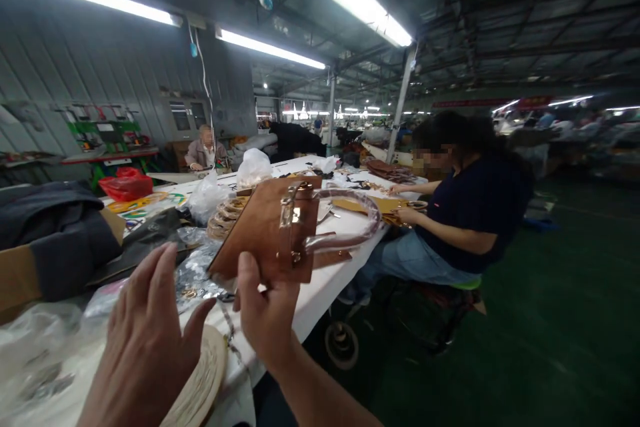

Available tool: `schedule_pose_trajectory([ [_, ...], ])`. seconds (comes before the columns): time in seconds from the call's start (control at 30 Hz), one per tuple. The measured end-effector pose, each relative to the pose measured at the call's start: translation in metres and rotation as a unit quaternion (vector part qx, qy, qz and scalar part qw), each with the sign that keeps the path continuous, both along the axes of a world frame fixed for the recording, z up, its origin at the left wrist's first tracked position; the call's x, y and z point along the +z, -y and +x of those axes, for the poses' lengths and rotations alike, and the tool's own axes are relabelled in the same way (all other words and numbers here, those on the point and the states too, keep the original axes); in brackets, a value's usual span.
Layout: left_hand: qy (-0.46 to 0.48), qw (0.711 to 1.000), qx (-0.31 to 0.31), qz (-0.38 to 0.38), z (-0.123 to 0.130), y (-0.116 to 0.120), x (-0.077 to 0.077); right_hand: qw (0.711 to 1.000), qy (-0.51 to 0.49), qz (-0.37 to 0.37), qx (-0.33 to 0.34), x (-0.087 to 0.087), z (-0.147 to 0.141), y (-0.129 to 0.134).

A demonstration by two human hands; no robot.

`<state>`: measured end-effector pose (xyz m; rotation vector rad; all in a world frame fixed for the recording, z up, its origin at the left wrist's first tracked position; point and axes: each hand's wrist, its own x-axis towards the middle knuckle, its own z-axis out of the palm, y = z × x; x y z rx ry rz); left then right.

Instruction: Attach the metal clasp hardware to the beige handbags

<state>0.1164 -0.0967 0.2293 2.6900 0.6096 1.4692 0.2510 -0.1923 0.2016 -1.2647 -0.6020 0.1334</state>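
A brown leather bag piece (255,223) with gold-coloured metal fittings and a plastic-wrapped handle (367,213) is held up above the table, tilted. My right hand (267,313) grips its lower edge, thumb on the near face; the other fingers are partly hidden. To the left of it, my left hand (150,333) is raised with its fingers extended and thumb apart, holding nothing. Below the hands lies a round pale coil (203,380), partly covered by my left hand.
The white table (325,293) carries plastic bags (207,197), a stack of rings (225,217) and a red bag (125,184). Dark cloth (55,233) lies at left. A seated person (465,213) works at right; another person (204,147) sits behind.
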Motion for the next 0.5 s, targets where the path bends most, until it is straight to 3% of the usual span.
schedule_pose_trajectory([
  [0.13, 0.025, 0.997, -0.010, 0.078, -0.003, 0.012, 0.033, 0.991, 0.114, 0.009, 0.075, 0.004, -0.050, 0.009],
  [0.27, 0.057, 0.989, -0.035, 0.128, -0.041, 0.009, 0.041, 0.968, 0.213, 0.012, 0.134, 0.004, -0.064, 0.024],
  [0.4, 0.103, 0.992, -0.006, 0.070, -0.084, 0.008, 0.053, 0.919, 0.345, 0.060, 0.180, 0.001, -0.034, 0.048],
  [0.5, 0.101, 0.994, -0.033, -0.040, -0.116, 0.013, 0.066, 0.926, 0.351, 0.110, 0.089, 0.017, 0.011, 0.059],
])
